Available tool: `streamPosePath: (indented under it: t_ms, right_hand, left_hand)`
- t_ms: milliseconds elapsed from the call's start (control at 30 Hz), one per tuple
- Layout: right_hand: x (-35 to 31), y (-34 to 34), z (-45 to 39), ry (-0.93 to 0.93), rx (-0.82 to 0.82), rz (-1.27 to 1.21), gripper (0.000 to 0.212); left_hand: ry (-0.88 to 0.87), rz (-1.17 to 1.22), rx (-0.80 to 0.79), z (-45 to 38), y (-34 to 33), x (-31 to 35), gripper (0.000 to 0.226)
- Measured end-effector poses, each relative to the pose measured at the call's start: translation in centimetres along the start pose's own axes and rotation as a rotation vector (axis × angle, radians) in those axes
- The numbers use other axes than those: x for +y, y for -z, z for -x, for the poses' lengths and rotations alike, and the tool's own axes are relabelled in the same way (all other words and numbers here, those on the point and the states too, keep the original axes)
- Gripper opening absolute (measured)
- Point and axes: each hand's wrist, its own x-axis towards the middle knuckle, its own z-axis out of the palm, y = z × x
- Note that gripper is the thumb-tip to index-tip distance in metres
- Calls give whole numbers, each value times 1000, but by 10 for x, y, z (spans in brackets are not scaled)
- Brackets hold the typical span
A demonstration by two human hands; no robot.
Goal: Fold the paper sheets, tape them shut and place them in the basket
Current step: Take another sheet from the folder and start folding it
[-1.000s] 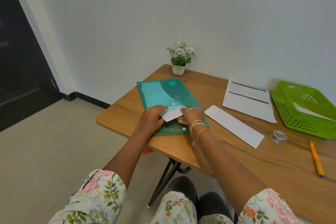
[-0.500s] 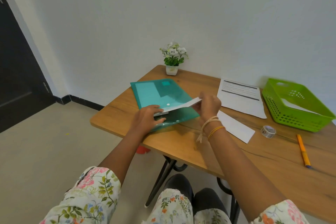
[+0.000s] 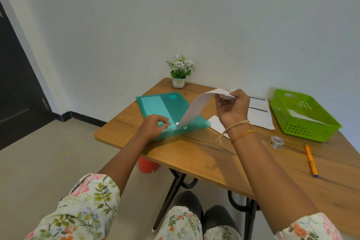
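Observation:
A white paper sheet (image 3: 194, 107) rises out of the teal plastic folder (image 3: 165, 107), and my right hand (image 3: 232, 108) pinches its top end above the table. My left hand (image 3: 153, 126) rests on the folder's near edge, fingers curled against the flap. A folded white sheet (image 3: 216, 124) lies on the table behind my right wrist. A printed sheet (image 3: 260, 115) lies further right. The green basket (image 3: 280, 111) at the far right has a white sheet (image 3: 303, 116) inside. A clear tape roll (image 3: 276, 142) sits near the basket.
A small potted plant (image 3: 180, 72) stands at the table's back corner by the wall. An orange pen (image 3: 311, 160) lies near the right edge. The wooden table (image 3: 204, 158) has black legs; a red object (image 3: 148, 164) sits on the floor beneath it.
My right hand has pulled the white sheet up and to the right, out of the teal folder. My left hand stays on the folder's near edge.

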Motion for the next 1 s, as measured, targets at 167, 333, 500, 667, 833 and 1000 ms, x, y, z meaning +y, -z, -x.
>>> streamPosePath:
  t_ms: [167, 333, 500, 667, 833, 1000]
  right_hand:
    - [-8, 0, 1, -10, 51, -195, 21]
    - [-15, 9, 2, -89, 70, -344, 30]
    - [-20, 17, 0, -103, 85, -435, 33]
    - [-24, 34, -2, -161, 116, -498, 34]
    - [-23, 52, 0, -282, 90, -105, 31]
    - [-25, 69, 1, -378, 74, 399, 21]
  left_hand:
    - [141, 414, 87, -11, 11, 20, 27]
    - [66, 245, 49, -22, 2, 39, 41]
    - [1, 132, 173, -26, -23, 60, 45]
    - [-165, -111, 355, -14, -49, 79, 27]
    - [203, 394, 225, -12, -68, 116, 27]
    - [647, 1183, 82, -26, -60, 131, 17]
